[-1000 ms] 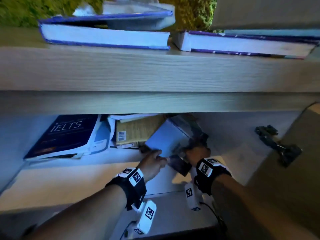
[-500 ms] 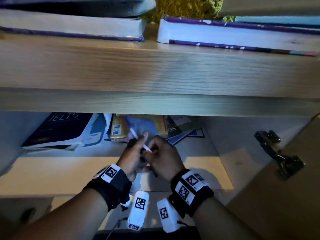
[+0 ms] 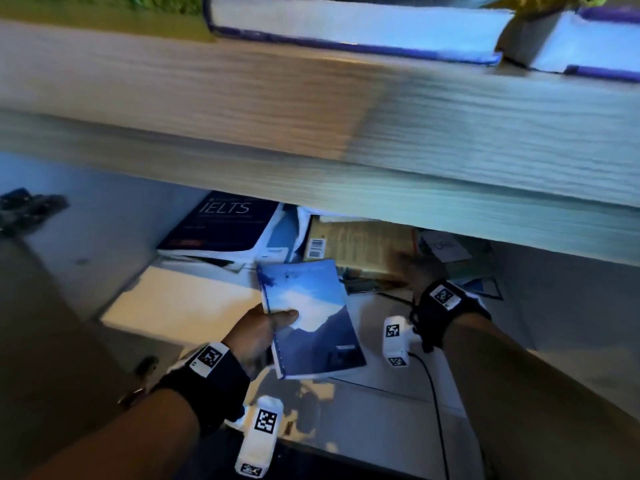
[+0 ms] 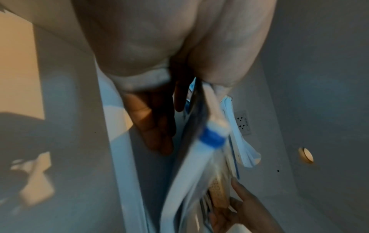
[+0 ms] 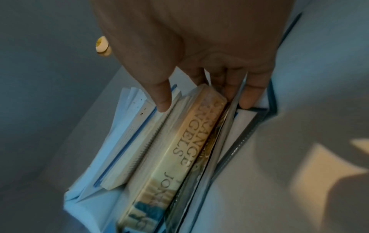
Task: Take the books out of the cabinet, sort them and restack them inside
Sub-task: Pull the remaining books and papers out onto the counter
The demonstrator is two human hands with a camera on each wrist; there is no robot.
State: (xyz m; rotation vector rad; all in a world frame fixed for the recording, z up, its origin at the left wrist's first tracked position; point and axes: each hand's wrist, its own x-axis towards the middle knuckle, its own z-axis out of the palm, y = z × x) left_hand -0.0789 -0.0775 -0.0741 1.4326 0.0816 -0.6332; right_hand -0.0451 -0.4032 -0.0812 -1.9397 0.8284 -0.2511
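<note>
Inside the cabinet (image 3: 519,289), left hand (image 3: 258,332) pinches blue notebook (image 3: 308,317); right hand (image 3: 420,268) fingers (image 5: 161,100) straddle tan book (image 5: 179,149).

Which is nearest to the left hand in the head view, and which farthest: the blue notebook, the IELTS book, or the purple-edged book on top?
1. Blue notebook: held in the left hand.
2. IELTS book: behind, inside the cabinet.
3. Purple-edged book: above, on the cabinet top.
</note>
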